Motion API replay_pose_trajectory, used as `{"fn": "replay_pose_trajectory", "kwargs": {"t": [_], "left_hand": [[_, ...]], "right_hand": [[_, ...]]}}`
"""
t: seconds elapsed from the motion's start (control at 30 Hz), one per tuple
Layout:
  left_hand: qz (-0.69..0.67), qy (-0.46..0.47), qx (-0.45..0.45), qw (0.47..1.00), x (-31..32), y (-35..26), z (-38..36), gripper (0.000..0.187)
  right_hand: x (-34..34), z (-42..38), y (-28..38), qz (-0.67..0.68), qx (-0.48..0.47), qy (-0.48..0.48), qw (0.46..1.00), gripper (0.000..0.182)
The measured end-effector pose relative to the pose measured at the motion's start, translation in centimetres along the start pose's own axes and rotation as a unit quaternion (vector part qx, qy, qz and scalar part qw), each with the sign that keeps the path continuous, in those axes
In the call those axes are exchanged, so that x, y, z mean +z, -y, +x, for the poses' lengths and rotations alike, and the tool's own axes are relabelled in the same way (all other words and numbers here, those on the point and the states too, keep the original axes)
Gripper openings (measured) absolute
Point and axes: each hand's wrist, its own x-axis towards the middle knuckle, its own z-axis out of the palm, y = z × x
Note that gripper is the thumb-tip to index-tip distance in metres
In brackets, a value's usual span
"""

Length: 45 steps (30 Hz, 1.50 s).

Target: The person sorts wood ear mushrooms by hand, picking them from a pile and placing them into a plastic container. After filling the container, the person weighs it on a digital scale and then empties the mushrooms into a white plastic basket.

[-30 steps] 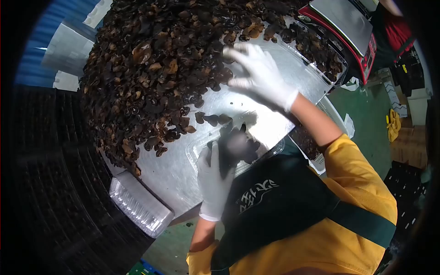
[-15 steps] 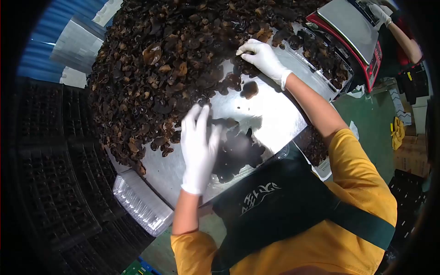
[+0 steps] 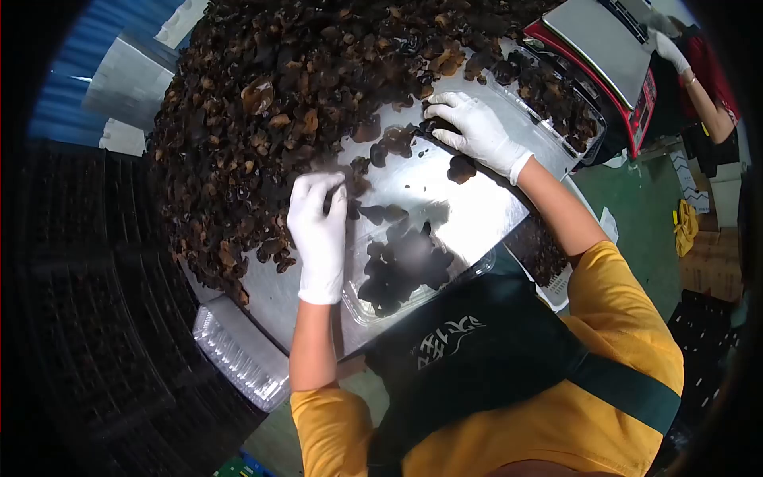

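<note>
I am seeing my left hand [image 3: 318, 230] lying flat at the pile of dried mushrooms [image 3: 278, 103], fingers curled toward 12 o'clock; whether that grip is grasping anything, I cannot tell. The clear tray [image 3: 477, 266] is sitting at 3 o'clock of it on the tabletop [image 3: 485, 207], long axis running 8 to 2 o'clock, holding dark, wrinkled pieces. My right hand [image 3: 477, 131] is clenching loosely over mushrooms at 1 o'clock.

White gloves are worn on the left hand [image 3: 319, 230] and right hand [image 3: 477, 131]. The mushrooms [image 3: 278, 103] are dark brown to black, the counter [image 3: 477, 215] silver-grey, the scale [image 3: 612, 48] red-edged, the sleeves [image 3: 628, 302] yellow.
</note>
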Motion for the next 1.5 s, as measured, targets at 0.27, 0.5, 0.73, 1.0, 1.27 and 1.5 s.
{"fn": "replay_pose_trajectory", "kwargs": {"t": [0.27, 0.5, 0.73, 1.0, 1.27, 1.5], "left_hand": [[-0.019, 0.126, -0.157, 0.979, -4.4, -1.7, -10.5, 0.027], [0.037, 0.155, -0.128, 0.979, -5.0, -2.6, -10.6, 0.044], [0.028, 0.125, -0.089, 0.988, -3.0, -0.8, -4.6, 0.043], [0.217, 0.176, 0.051, 0.959, 2.3, 2.8, 1.4, 0.039], [0.162, 0.137, 0.055, 0.976, 2.9, 3.7, 1.7, 0.015], [-0.091, 0.149, -0.103, 0.979, -3.5, -3.2, -3.8, 0.023]], "right_hand": [[0.9, -0.2, -0.7, 0.21, 0.137, -0.053, 0.966, 0.017], [-2.4, -2.6, 6.9, 0.378, 0.12, -0.046, 0.917, 0.014], [-3.1, -5.3, 11.4, 0.212, 0.046, 0.204, 0.955, 0.03], [1.4, 2.5, 5.6, 0.003, 0.004, -0.01, 1.0, 0.025], [2.7, 3.3, 4.7, 0.055, 0.004, -0.002, 0.998, 0.02], [-3.9, -5.3, 10.0, 0.263, -0.046, 0.169, 0.949, 0.021]]}}
